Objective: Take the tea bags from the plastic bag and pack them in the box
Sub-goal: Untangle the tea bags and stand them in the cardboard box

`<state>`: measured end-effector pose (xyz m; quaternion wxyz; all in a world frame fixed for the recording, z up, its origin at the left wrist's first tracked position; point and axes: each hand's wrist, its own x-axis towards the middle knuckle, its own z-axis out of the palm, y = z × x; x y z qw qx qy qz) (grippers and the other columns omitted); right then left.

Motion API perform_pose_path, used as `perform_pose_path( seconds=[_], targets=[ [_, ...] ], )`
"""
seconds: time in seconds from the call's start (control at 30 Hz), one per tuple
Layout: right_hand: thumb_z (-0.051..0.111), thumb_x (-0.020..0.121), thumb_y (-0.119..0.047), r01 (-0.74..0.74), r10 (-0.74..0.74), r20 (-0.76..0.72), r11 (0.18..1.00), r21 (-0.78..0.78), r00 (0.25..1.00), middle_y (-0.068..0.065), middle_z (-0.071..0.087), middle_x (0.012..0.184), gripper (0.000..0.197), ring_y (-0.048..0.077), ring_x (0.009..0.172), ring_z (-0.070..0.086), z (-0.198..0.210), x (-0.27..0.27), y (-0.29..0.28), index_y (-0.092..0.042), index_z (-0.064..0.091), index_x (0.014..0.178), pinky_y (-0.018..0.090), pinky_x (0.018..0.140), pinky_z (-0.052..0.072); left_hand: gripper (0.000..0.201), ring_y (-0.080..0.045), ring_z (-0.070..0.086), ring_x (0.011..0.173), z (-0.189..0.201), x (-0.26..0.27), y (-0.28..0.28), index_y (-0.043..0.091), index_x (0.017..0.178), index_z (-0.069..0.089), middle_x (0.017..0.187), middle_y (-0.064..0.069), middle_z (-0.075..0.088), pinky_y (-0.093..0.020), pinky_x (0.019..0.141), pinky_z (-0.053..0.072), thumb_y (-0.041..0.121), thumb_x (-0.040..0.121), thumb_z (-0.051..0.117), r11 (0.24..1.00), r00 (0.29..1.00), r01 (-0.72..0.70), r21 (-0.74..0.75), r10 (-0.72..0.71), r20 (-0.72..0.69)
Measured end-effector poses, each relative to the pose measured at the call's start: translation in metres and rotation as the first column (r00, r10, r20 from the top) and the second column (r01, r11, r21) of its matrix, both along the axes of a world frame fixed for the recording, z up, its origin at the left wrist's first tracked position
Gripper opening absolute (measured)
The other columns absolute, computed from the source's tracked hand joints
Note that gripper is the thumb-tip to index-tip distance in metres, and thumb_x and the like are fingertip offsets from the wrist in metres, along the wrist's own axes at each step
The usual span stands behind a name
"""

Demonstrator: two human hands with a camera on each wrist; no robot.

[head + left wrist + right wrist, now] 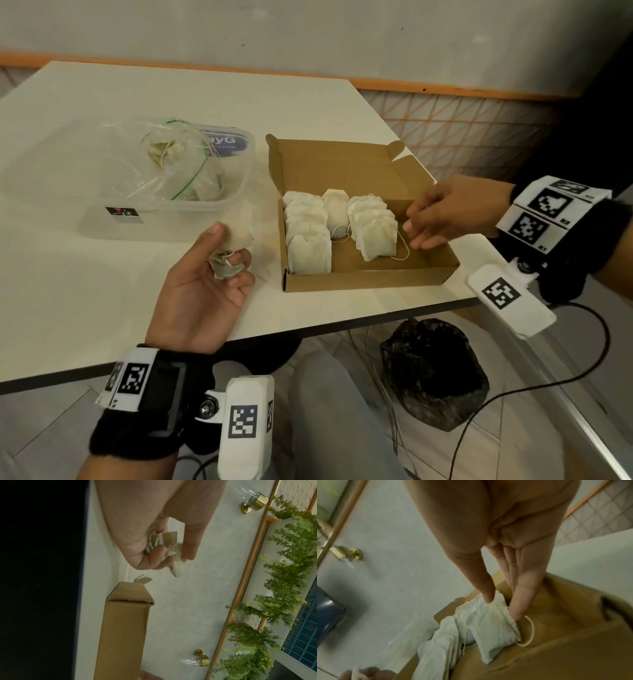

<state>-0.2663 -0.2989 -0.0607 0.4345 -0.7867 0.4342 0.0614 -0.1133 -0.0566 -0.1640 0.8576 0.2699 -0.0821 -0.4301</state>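
Observation:
An open brown cardboard box [370,279] lies on the white table, with several white tea bags [308,236] standing in three rows inside. My left hand [226,255] is palm up, left of the box, and grips a small bunch of tea bags [239,238]; in the left wrist view the bunch [171,543] sits in its curled fingers. My right hand [416,221] hovers over the box's right side with straight fingers. In the right wrist view its thumb and fingers [520,601] touch the right row of tea bags [493,627]. The crumpled clear plastic bag [164,161] still holds tea bags.
The plastic bag lies in a clear plastic tub [191,207] at the left of the table [85,281]. The box's lid [342,164] stands open at the back. The table's right edge runs close beside the box. A dark bag [431,373] and cables lie on the floor below.

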Motion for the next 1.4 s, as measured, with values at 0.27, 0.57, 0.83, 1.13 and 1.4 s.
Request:
perform_pose_path(
  seconds=[0.27,0.57,0.83,1.13,1.4],
  targets=[
    [0.057,0.089,-0.009,0.07,-0.059,-0.164,0.995,0.065,0.985,0.014,0.069,0.062,0.021,0.016,0.053,0.068,-0.016,0.026,0.013,0.011,0.06,0.094,0.025,0.064,0.056,0.018,-0.004,0.048,0.061,-0.001,0.001,0.001,0.023,0.071,0.06,0.078,0.01,0.053,-0.014,0.048,0.035,0.025,0.064,0.076,1.0,1.0,0.006,-0.007,-0.006,0.016],
    [0.055,0.09,-0.009,0.175,-0.162,-0.116,0.978,0.112,0.98,0.016,0.069,0.062,0.021,0.015,0.049,0.067,-0.007,0.026,0.023,0.011,0.059,0.096,0.023,0.058,0.055,0.012,-0.006,0.051,0.063,0.002,0.0,0.001,0.021,0.069,0.063,0.078,0.008,0.056,-0.015,0.048,0.037,0.023,0.064,0.074,1.0,1.0,0.022,-0.014,-0.022,-0.019],
    [0.071,0.077,-0.031,-0.158,0.271,0.237,0.9,-0.407,0.933,0.002,0.069,0.08,0.031,0.017,0.069,0.07,0.024,0.034,0.074,-0.019,0.058,0.103,0.034,0.069,0.057,0.016,-0.017,0.064,0.074,0.004,0.002,-0.001,0.007,0.076,0.067,0.084,-0.012,0.06,-0.018,0.051,0.049,-0.001,0.064,0.06,0.997,0.991,0.076,-0.034,-0.08,-0.111],
    [0.071,0.08,-0.019,-0.352,0.445,0.32,0.884,-0.309,0.837,-0.004,0.061,0.071,0.007,0.005,0.061,0.053,-0.023,0.09,0.108,-0.017,0.068,0.086,0.02,0.061,0.044,0.038,-0.01,0.056,0.066,0.009,-0.004,0.0,0.011,0.111,0.056,0.085,-0.008,0.059,-0.015,0.046,0.04,0.002,0.075,0.047,0.997,1.0,0.021,0.07,-0.022,0.014],
    [0.062,0.083,0.0,-0.345,0.318,0.48,0.938,-0.034,0.818,0.009,0.058,0.072,0.02,0.001,0.046,0.053,-0.015,0.083,0.095,-0.011,0.059,0.1,0.013,0.049,0.044,0.018,-0.002,0.047,0.053,0.009,-0.007,-0.003,0.018,0.09,0.063,0.065,0.007,0.059,-0.012,0.044,0.029,0.01,0.074,0.061,0.987,0.994,-0.068,0.145,0.054,0.1]
  ],
)
